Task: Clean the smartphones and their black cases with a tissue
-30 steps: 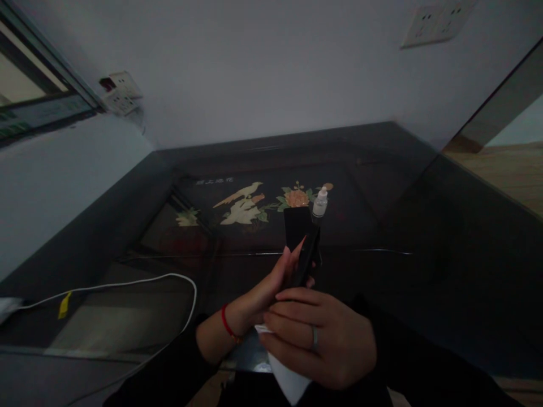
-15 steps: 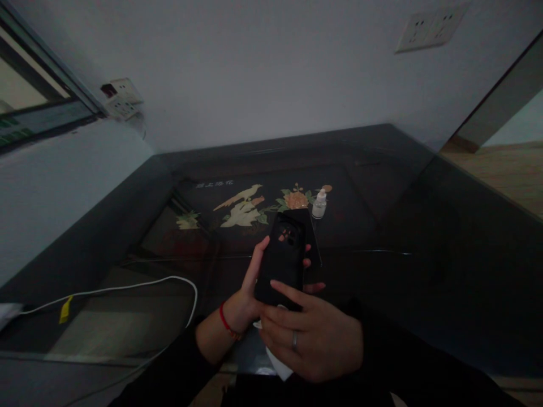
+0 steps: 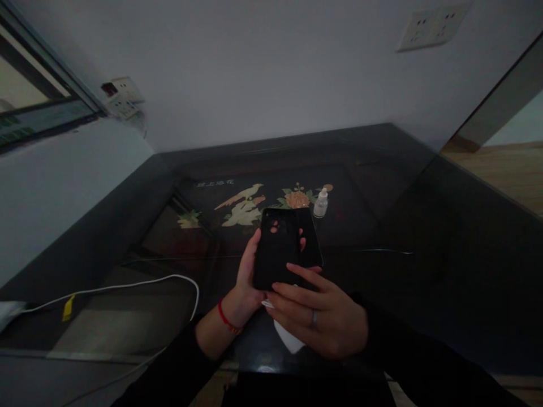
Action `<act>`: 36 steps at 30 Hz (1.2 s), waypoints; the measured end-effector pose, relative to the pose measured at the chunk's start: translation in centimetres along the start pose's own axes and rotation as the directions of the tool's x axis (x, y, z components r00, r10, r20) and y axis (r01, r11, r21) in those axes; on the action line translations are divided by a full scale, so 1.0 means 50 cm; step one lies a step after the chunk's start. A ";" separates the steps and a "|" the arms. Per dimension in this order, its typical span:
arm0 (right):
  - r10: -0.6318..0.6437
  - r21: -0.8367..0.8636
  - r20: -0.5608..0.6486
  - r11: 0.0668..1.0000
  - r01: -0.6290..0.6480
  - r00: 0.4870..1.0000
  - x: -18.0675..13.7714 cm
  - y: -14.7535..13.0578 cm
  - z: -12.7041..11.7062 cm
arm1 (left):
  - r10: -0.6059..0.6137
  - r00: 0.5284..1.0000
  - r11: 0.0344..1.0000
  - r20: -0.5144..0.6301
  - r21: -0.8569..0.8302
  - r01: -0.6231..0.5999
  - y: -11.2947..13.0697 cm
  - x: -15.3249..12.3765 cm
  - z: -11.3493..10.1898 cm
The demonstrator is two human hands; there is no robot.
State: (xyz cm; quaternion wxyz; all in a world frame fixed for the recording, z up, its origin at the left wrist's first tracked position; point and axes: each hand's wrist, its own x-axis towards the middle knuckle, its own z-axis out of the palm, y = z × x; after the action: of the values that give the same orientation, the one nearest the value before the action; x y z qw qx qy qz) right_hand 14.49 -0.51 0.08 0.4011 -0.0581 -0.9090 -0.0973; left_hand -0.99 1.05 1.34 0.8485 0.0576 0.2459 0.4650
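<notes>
My left hand is wrapped round a black phone case, held up with its back toward me. Skin colour shows through its camera cutouts. My right hand has a white cloth or tissue bunched under its fingers, and its fingertips touch the lower right part of the case. Behind the case, a flat black slab like a phone lies on the dark table, partly hidden. Just beyond it stands a small white-capped dropper bottle.
A white cable with a yellow tag curves over the table at the left. The tabletop carries a printed bird and flowers. Walls with sockets rise behind, and a window is at upper left.
The phone case has shifted slightly left and tipped, so its back faces me more squarely. My right hand has moved a little right and up with the white cloth.
</notes>
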 end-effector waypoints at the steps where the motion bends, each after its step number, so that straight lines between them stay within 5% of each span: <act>1: 0.012 0.009 -0.014 1.000 -0.012 1.000 -0.005 0.003 -0.004 | 0.026 1.000 0.998 0.014 -0.054 -0.026 0.004 0.002 -0.001; 6: 0.081 -0.005 -0.122 0.997 -0.082 0.989 -0.015 0.015 -0.028 | 0.112 0.993 0.992 0.026 -0.062 -0.110 0.014 0.010 -0.011; 12: 0.316 0.044 -0.187 0.948 -0.314 0.930 -0.013 0.029 -0.052 | 0.030 0.996 0.999 -0.080 0.020 -0.028 0.015 0.017 -0.024; 19: 0.206 0.156 -0.198 0.972 -0.177 0.958 -0.020 0.034 -0.026 | -0.033 0.988 0.994 -0.152 0.099 0.049 0.001 0.018 -0.024; 24: 0.498 0.235 -0.188 0.860 -0.454 0.847 -0.018 0.033 -0.033 | 0.172 0.960 0.953 -0.220 0.283 -0.106 -0.021 0.019 -0.021; 27: 0.546 0.294 -0.150 0.820 -0.490 0.824 -0.017 0.028 -0.029 | 0.232 0.951 0.919 -0.206 0.367 -0.144 -0.031 0.017 -0.020; 32: 0.433 0.392 -0.069 0.840 -0.374 0.899 -0.022 0.032 -0.011 | -0.062 0.990 0.955 -0.129 0.282 0.096 -0.038 0.015 -0.033; 36: 0.415 0.357 -0.051 0.857 -0.371 0.909 -0.023 0.038 -0.009 | -0.165 0.979 0.958 -0.118 0.219 0.187 -0.034 0.014 -0.038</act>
State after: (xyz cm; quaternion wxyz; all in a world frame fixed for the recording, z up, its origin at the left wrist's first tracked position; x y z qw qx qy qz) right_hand 15.95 1.22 -0.22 0.4728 -0.1665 -0.8537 0.1414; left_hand -0.28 0.41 -1.14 0.8612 0.1099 0.3433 0.3584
